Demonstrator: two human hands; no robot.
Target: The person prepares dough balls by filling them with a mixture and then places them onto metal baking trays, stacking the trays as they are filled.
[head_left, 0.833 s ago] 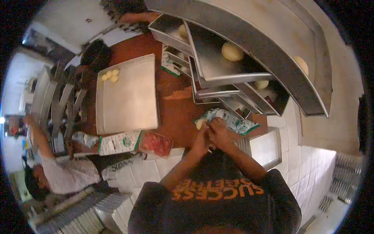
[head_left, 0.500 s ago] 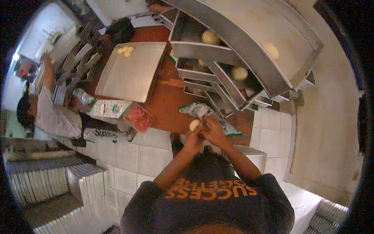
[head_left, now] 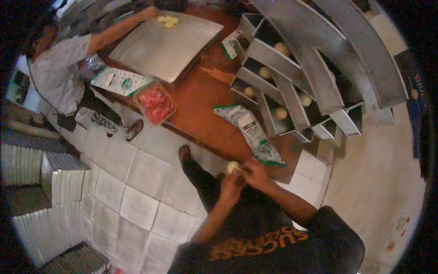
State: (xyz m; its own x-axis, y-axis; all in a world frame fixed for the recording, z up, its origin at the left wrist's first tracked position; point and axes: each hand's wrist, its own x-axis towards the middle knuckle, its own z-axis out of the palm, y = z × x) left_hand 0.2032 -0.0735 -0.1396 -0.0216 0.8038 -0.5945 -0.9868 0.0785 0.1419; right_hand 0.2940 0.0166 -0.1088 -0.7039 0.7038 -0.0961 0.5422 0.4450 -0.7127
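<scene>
A small pale dough ball [head_left: 233, 167] is held up in front of me, just off the near edge of the brown table. My left hand [head_left: 232, 186] is closed around it from below. Close beside it, my right hand [head_left: 256, 176] has its fingers bent in against the ball's right side; their tips are partly hidden. Just beyond my hands, a white and green plastic packet [head_left: 250, 132] lies on the brown table [head_left: 196, 109].
Stacked metal trays [head_left: 292, 86] holding dough balls rise at the right. A co-worker's hand [head_left: 149, 13] is at a large tray [head_left: 169, 50] with several dough pieces [head_left: 169, 21]. A clear tub of red stuff [head_left: 155, 104] sits at the table's left edge. Tray stacks [head_left: 68, 176] stand lower left.
My view has turned, so the table and trays sit differently. The dough ball stays between my hands. The co-worker's arm, earlier at the far-left trays, now stretches to the large tray.
</scene>
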